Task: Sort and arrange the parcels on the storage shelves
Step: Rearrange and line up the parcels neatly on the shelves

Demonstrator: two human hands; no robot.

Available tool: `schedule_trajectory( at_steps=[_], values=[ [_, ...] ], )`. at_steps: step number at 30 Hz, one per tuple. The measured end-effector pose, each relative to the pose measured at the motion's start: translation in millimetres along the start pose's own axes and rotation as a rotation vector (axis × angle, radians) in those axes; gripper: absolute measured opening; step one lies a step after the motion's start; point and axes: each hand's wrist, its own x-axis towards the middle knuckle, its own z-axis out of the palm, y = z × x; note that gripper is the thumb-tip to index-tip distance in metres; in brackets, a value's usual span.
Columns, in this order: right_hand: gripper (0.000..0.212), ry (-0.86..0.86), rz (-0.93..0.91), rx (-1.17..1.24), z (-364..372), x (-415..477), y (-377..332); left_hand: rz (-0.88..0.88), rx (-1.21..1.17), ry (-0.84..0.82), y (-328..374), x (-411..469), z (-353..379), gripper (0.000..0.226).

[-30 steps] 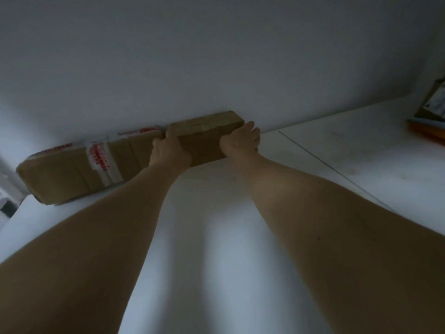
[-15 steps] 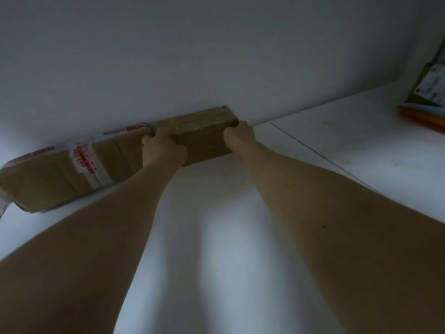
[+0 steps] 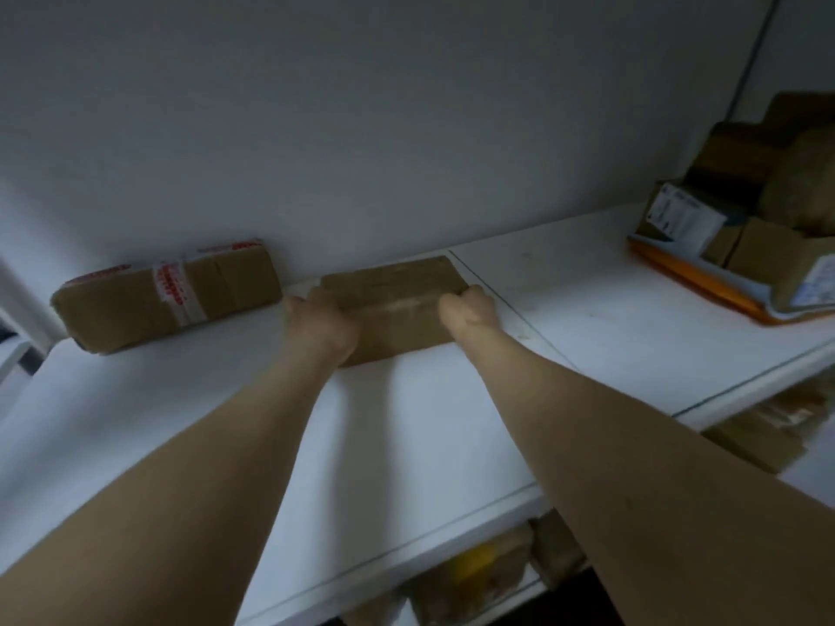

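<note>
Cardboard parcel point(image 3: 397, 305) on the white shelf point(image 3: 406, 445) sits clamped at either end by left grip point(image 3: 323, 323) and right grip point(image 3: 467, 309).

Left hand point(image 3: 323, 320) and right hand point(image 3: 467, 309) curl partly out of sight over the plain parcel point(image 3: 397, 300). Left of it, red print on the taped parcel point(image 3: 167, 300) blurs unreadable; right of it, stacked parcels point(image 3: 768, 228) run off frame.

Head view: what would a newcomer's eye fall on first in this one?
The left hand and right hand grip the two ends of a plain brown parcel at the back of the white shelf, by the wall. To its left, apart from it, lies a parcel with red-printed tape; a heap of parcels sits far right.
</note>
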Motion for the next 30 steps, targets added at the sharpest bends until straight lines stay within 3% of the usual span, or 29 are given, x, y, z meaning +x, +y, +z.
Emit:
schedule_trajectory(
  at_steps=[11,18,23,27,30],
  values=[
    [0.043,-0.067,0.066,0.036,-97.9,-87.1,47.6,-0.028,-0.101,-0.079,26.0,-106.0,-5.6,0.029],
    [0.049,-0.057,0.028,-0.009,-127.0,-100.4,64.8,-0.193,-0.449,-0.122,32.8,-128.2,-2.1,0.05],
    [0.022,-0.112,0.029,0.053,-132.4,-104.0,66.5,-0.211,-0.525,-0.137,33.1,-134.1,-1.7,0.024],
    [0.012,-0.103,-0.019,0.18,-135.1,-108.9,66.2,-0.223,-0.593,-0.069,32.5,-131.6,-4.8,0.027],
    [0.023,-0.102,-0.029,0.193,-134.1,-110.1,69.5,-0.201,-0.605,-0.06,28.5,-129.4,-6.3,0.019]
  ],
)
